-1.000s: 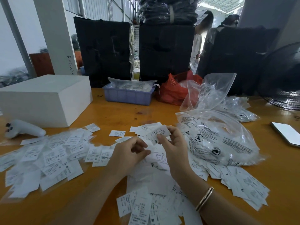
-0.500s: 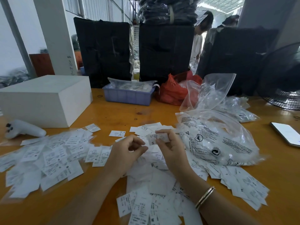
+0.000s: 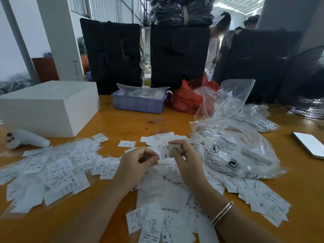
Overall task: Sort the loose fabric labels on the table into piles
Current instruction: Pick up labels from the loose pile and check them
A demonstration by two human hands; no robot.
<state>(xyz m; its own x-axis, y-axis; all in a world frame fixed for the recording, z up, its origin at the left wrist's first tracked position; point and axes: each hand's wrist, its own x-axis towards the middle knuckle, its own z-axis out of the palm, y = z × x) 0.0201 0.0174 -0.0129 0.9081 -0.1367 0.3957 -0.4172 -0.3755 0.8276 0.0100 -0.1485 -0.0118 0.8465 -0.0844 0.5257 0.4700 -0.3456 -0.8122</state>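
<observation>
White fabric labels printed with sizes cover the orange table (image 3: 133, 123). One spread pile (image 3: 52, 169) lies on the left, another heap (image 3: 164, 204) sits in front of me, and more labels (image 3: 259, 195) trail to the right. My right hand (image 3: 185, 160) pinches a small bunch of labels (image 3: 168, 150), the front one marked XS, above the middle heap. My left hand (image 3: 136, 163) hovers just left of it with fingers curled toward the bunch; I cannot tell whether it holds a label.
A white box (image 3: 47, 106) and a white controller (image 3: 26, 141) sit at the left. A blue tray (image 3: 138, 102), a red bag (image 3: 189, 97) and clear plastic bags (image 3: 235, 148) stand behind and right. A phone (image 3: 308, 144) lies far right near a fan (image 3: 305, 85).
My right hand has drawn the pinched labels slightly toward me and turned them. My left hand's fingers have curled in closer beside them.
</observation>
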